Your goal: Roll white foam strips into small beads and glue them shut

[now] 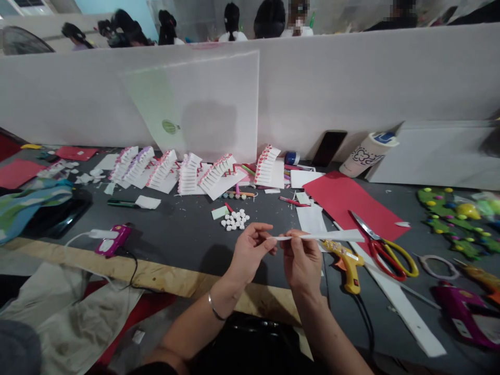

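Observation:
A narrow white paper strip [339,236] stretches sideways between my hands above the table's front part. My left hand [250,251] pinches its left end between thumb and finger. With thumb and fingertips, my right hand [300,258] grips the strip nearer its middle, and its wider end sticks out to the right. Just beyond my left hand lies a pile of small white pieces [235,220], beside a pale green card [220,212]. Right of my right hand is a yellow glue gun [347,264], with red-and-yellow-handled scissors [390,258] close by.
Several white paper models with red or purple tips [216,172] stand along the partition [312,88]. Red paper [347,200], a phone [330,148] and a cup [367,154] sit back right. A long white strip [410,312] lies front right; a purple power socket [113,240] is left.

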`<action>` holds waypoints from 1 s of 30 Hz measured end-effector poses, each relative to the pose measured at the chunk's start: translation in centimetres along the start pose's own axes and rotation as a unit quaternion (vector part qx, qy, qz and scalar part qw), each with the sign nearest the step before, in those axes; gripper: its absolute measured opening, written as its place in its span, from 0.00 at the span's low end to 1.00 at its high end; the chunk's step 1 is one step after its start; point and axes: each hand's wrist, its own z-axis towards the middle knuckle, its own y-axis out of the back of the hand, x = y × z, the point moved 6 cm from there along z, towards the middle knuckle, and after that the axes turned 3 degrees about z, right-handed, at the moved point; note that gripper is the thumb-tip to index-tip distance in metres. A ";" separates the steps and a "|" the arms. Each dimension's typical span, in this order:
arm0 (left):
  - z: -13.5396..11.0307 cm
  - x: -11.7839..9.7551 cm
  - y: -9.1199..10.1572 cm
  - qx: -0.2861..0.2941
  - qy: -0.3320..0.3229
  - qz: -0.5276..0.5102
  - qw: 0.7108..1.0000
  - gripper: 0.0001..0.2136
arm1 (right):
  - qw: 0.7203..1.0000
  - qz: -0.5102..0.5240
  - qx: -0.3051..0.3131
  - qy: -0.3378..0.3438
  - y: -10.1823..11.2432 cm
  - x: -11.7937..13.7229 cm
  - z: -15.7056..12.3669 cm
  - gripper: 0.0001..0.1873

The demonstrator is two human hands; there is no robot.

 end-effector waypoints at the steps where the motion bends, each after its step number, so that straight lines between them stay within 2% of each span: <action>1: 0.1 0.1 0.0 0.006 0.007 0.010 1.000 0.14 | 1.000 -0.018 0.004 0.011 0.1 0.1 0.0 0.08; 6: 0.9 1.1 0.4 0.008 0.022 0.069 0.997 0.11 | 0.989 -0.131 -0.011 0.066 0.6 0.7 0.4 0.09; 10: 1.3 1.9 0.6 -0.006 0.029 0.082 0.996 0.12 | 0.978 -0.194 -0.031 0.073 0.5 0.9 1.0 0.13; 15: 1.7 1.7 0.5 -0.005 0.012 0.129 0.992 0.12 | 0.982 -0.181 -0.027 0.041 0.6 0.0 2.1 0.14; 19: 2.2 1.8 0.7 -0.004 0.014 0.145 0.989 0.11 | 0.976 -0.215 -0.019 0.026 0.5 -0.4 2.8 0.15; 30: 3.0 2.9 1.3 0.042 0.084 0.070 0.993 0.16 | 0.974 -0.227 0.000 0.008 -0.2 -1.3 4.1 0.16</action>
